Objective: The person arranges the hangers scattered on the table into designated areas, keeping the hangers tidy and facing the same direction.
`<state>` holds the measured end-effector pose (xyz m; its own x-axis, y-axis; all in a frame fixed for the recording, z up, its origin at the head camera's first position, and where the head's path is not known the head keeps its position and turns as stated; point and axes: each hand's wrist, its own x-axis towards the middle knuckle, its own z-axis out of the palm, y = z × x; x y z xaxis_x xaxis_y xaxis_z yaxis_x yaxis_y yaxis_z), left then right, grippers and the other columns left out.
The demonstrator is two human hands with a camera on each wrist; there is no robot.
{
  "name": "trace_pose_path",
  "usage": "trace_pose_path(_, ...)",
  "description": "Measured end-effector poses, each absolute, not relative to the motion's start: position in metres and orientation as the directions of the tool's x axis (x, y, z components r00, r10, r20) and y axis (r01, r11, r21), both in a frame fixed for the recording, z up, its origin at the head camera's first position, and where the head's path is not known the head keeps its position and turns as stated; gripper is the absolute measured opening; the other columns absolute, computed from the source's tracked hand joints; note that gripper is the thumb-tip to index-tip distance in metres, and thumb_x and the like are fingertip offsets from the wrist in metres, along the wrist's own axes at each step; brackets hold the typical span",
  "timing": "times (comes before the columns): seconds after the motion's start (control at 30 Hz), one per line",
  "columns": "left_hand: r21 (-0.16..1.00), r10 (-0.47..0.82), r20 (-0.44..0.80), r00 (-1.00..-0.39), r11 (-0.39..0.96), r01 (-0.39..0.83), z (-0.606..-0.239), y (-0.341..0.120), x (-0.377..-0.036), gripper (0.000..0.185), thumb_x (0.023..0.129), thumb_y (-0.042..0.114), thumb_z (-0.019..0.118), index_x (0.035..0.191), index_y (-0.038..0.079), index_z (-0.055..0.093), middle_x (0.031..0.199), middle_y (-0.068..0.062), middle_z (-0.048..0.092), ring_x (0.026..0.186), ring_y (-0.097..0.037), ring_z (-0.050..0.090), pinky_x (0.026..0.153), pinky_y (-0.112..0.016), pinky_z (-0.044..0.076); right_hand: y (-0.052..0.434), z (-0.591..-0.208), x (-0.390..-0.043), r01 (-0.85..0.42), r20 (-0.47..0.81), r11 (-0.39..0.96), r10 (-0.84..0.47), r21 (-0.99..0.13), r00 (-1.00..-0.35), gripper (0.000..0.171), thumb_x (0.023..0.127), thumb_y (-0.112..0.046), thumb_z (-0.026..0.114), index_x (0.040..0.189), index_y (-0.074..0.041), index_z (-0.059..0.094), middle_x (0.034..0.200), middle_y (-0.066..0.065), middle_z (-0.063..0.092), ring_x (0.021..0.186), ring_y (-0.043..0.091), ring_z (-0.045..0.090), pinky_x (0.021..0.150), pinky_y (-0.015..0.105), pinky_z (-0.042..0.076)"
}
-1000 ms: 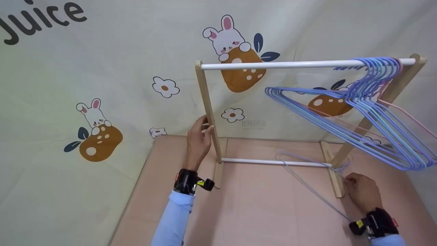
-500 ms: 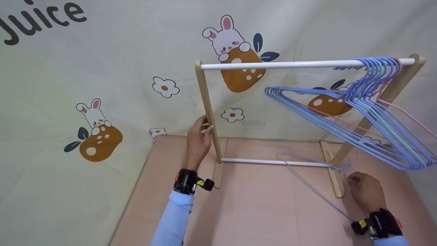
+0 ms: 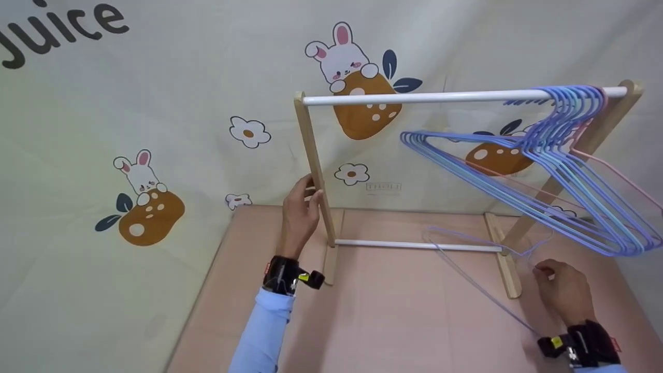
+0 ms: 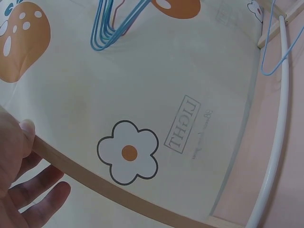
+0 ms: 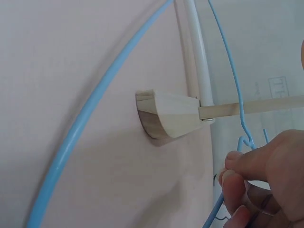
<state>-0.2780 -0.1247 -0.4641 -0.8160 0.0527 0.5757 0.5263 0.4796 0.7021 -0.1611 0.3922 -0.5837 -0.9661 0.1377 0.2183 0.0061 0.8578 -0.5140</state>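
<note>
My left hand holds the left upright of a small wooden clothes rack. In the left wrist view its thumb lies on one side of the wood and the fingers reach behind it. My right hand is low by the rack's right foot. Finger and thumb pinch a blue wire clothes hanger near its hook and neck, seen in the right wrist view. The hanger's far end lies over the rack's lower white rod. Several blue hangers hang together on the top rod.
One pink hanger hangs at the right end of the bunch. The rack stands on a pink surface against a pale printed backdrop. The rack's right upright is behind the hangers.
My right hand has shifted a little right, moving the pinched hanger with it; its neck now shows further right past the rack's foot. My left hand has stayed on the upright.
</note>
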Motion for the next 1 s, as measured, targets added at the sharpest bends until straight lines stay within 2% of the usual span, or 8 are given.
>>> trace_pose_path(0.3, 0.703, 0.055, 0.569, -0.821, 0.485, 0.52, -0.464, -0.124, -0.279, 0.037, 0.095, 0.013, 0.055, 0.131, 0.004, 0.049, 0.114, -0.008, 0.058, 0.096, -0.014, 0.06, 0.074, -0.022, 0.053, 0.398, -0.57, -0.157, -0.025, 0.305, 0.867, 0.148, -0.497, -0.941, 0.009, 0.082, -0.003, 0.067, 0.089, 0.003, 0.066, 0.078, 0.014, 0.062, 0.061, 0.024, 0.054, 0.05, 0.031, 0.039)
trace_pose_path(0.53, 0.706, 0.051, 0.558, -0.828, 0.496, 0.506, -0.465, -0.125, -0.279, 0.036, 0.095, 0.012, 0.054, 0.13, 0.004, 0.049, 0.113, -0.008, 0.058, 0.096, -0.014, 0.059, 0.074, -0.022, 0.052, 0.401, -0.559, -0.152, -0.067, 0.379, 0.867, 0.146, -0.494, -0.914, 0.006, 0.081, 0.001, 0.068, 0.086, 0.004, 0.066, 0.077, 0.015, 0.062, 0.066, 0.029, 0.056, 0.051, 0.025, 0.039)
trace_pose_path(0.8, 0.706, 0.048, 0.575, -0.817, 0.476, 0.525, -0.466, -0.125, -0.279, 0.037, 0.095, 0.013, 0.054, 0.13, 0.005, 0.05, 0.113, -0.008, 0.058, 0.095, -0.014, 0.06, 0.073, -0.022, 0.053, 0.405, -0.551, -0.144, -0.106, 0.451, 0.868, 0.144, -0.484, -0.881, 0.006, 0.077, 0.003, 0.071, 0.08, 0.001, 0.067, 0.074, 0.01, 0.062, 0.054, 0.012, 0.051, 0.045, 0.014, 0.036)
trace_pose_path(1.0, 0.713, 0.044, 0.57, -0.821, 0.469, 0.521, -0.466, -0.125, -0.278, 0.037, 0.095, 0.014, 0.054, 0.131, 0.005, 0.049, 0.114, -0.008, 0.058, 0.095, -0.015, 0.06, 0.073, -0.023, 0.053, 0.403, -0.545, -0.14, -0.099, 0.427, 0.865, 0.141, -0.492, -0.893, 0.006, 0.078, 0.003, 0.071, 0.082, 0.003, 0.067, 0.075, 0.012, 0.061, 0.058, 0.026, 0.057, 0.047, 0.012, 0.038)
